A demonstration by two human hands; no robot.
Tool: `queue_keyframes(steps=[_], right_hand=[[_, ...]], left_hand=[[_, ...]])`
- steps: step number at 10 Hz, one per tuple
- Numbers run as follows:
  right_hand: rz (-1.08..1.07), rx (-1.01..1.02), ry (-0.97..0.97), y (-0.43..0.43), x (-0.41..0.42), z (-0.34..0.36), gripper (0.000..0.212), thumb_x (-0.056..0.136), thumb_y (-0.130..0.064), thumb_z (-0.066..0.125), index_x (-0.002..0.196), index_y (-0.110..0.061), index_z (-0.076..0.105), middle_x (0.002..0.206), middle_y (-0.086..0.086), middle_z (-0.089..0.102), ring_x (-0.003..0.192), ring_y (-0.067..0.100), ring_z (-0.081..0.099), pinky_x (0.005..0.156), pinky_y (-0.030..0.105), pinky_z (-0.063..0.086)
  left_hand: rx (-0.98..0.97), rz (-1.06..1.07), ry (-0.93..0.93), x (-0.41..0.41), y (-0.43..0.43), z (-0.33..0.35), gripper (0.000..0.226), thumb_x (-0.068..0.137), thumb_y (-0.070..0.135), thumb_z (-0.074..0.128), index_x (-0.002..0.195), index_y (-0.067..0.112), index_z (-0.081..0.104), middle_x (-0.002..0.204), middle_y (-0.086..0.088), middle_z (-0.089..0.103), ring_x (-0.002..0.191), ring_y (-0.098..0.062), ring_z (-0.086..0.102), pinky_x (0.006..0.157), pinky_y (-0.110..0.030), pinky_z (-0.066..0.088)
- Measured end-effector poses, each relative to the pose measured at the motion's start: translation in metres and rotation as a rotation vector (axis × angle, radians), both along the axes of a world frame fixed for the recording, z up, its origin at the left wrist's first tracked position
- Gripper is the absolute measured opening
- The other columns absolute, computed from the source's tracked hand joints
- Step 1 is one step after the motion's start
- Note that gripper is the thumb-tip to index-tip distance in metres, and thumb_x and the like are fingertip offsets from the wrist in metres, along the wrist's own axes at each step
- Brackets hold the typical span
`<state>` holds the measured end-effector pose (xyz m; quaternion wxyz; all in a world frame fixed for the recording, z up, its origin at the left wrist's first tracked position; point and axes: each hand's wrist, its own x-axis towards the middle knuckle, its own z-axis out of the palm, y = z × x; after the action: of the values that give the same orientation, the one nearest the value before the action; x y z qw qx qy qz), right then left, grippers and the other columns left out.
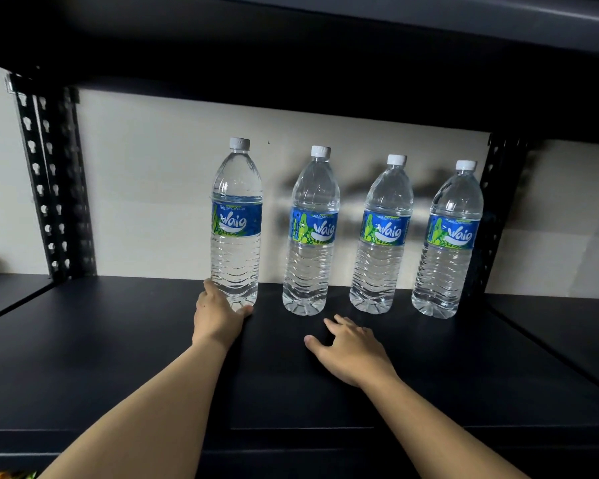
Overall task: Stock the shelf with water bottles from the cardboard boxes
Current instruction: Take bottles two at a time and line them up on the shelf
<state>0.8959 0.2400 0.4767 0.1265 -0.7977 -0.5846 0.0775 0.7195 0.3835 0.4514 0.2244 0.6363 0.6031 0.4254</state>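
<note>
leftmost bottle (pixel 235 223) gripped at base, left hand (pixel 218 314) (right hand (pixel 351 350) apart)

surface: dark shelf (pixel 118 357) | on it: four water bottles (pixel 310 257), upright (one row, spaced apart) | toward back

place: shop or stockroom | cue: dark slotted-post shelf (pixel 325 375) | branded bottles (pixel 312 233) lined up

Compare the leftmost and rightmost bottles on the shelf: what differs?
The left hand grips the leftmost bottle at its base; the rightmost bottle stands free, untouched. The leftmost bottle has bare shelf on its left; the rightmost bottle stands close beside the black upright post. Shared: both are clear, white-capped, with blue-green Waig labels facing out.
</note>
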Motion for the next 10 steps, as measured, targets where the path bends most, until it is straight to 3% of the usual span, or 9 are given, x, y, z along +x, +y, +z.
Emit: queue_keyframes(steps=[5,7,8,9,10], right_hand=[[0.004,0.005,-0.012,0.0,0.0,-0.001,0.072,0.096,-0.062,0.038,0.155,-0.021,0.03,0.164,-0.002,0.019,0.149,0.02,0.019,0.12,0.037,0.016],[-0.008,0.047,-0.029,0.001,-0.001,-0.003,0.07,0.095,-0.061,0.04,0.151,-0.019,0.038,0.161,0.0,0.027,0.145,0.022,0.028,0.117,0.035,0.022],[-0.044,0.056,-0.073,0.001,-0.003,-0.003,0.066,0.094,-0.061,0.041,0.146,-0.02,0.047,0.154,0.001,0.041,0.137,0.025,0.042,0.111,0.036,0.032],[-0.079,0.125,-0.242,-0.003,-0.009,-0.002,0.055,0.095,-0.058,0.039,0.123,-0.019,0.065,0.122,0.006,0.066,0.111,0.028,0.063,0.091,0.036,0.047],[-0.025,0.147,-0.405,-0.012,-0.017,-0.001,0.053,0.099,-0.054,0.034,0.11,-0.015,0.068,0.109,0.007,0.07,0.102,0.029,0.066,0.084,0.036,0.048]], left_hand=[[-0.006,0.003,0.038,0.001,-0.002,0.004,0.077,0.08,0.027,0.079,0.135,-0.001,0.033,0.132,-0.023,0.048,0.128,-0.037,0.041,0.103,-0.04,0.036],[-0.066,-0.047,0.047,-0.005,-0.01,0.009,0.081,0.076,0.025,0.083,0.132,-0.005,0.033,0.136,-0.024,0.045,0.132,-0.035,0.039,0.107,-0.036,0.032],[-0.102,-0.087,0.121,-0.012,-0.032,0.009,0.091,0.078,0.031,0.081,0.14,-0.006,0.025,0.144,-0.021,0.037,0.138,-0.031,0.033,0.112,-0.033,0.028],[-0.107,-0.167,0.222,-0.026,-0.068,0.008,0.088,0.083,0.041,0.073,0.146,0.004,0.024,0.146,-0.013,0.042,0.136,-0.028,0.04,0.109,-0.034,0.034],[-0.128,-0.284,0.264,-0.04,-0.1,0.011,0.083,0.085,0.046,0.07,0.149,0.016,0.027,0.147,-0.001,0.046,0.135,-0.021,0.043,0.108,-0.031,0.035]])
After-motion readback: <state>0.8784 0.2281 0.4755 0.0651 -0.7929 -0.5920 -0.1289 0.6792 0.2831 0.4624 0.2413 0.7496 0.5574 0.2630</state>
